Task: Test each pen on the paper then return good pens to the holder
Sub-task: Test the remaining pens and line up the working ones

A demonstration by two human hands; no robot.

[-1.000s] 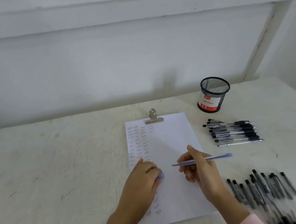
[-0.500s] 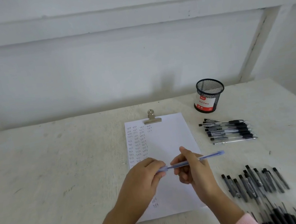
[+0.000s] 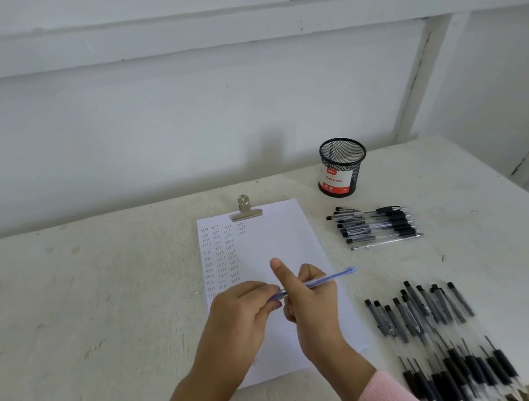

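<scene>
On the white table lies the paper, with a heap of black pens at five o'clock, a row of pens at three o'clock and the mesh holder at two o'clock. Above the paper the left hand pinches the nine o'clock end of the blue pen, and the right hand curls its fingers around the barrel with the thumb raised.

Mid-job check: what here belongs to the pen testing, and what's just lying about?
In the job: blue pen held by left hand and right hand, paper, mesh holder, row of pens, pile of pens.
Lying about: metal clip at the paper's top.
</scene>
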